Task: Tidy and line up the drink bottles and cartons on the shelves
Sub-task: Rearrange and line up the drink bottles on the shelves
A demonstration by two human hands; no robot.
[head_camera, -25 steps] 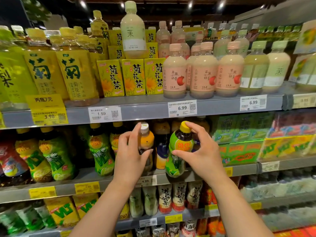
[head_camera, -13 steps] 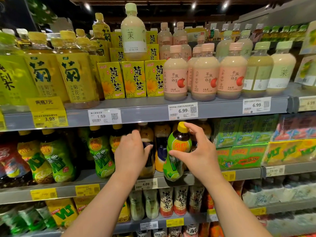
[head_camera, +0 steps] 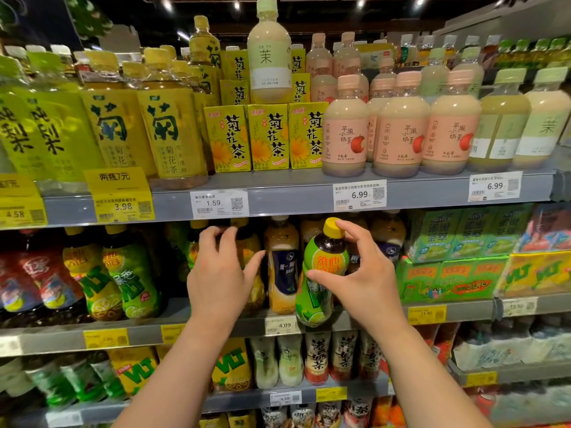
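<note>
My right hand (head_camera: 363, 281) grips a green-labelled tea bottle (head_camera: 323, 267) with a yellow cap, thumb on its label and fingers at the cap. The bottle is tilted at the front edge of the middle shelf (head_camera: 61, 338). My left hand (head_camera: 219, 273) reaches into the same shelf with fingers spread over a yellow-labelled bottle (head_camera: 251, 247) that it mostly hides. Just right of its thumb an orange bottle with a navy label (head_camera: 282, 267) stands upright, free of both hands.
Green and yellow tea bottles (head_camera: 123, 273) stand left on the middle shelf, green carton packs (head_camera: 451, 276) at the right. The top shelf holds yellow tea cartons (head_camera: 268, 137), pink milk-tea bottles (head_camera: 401, 140) and one pale bottle (head_camera: 269, 57) on top of the cartons.
My left hand set the orange bottle back on the shelf, let go and shifted left onto another bottle. My right hand kept the green tea bottle, now a little deeper.
</note>
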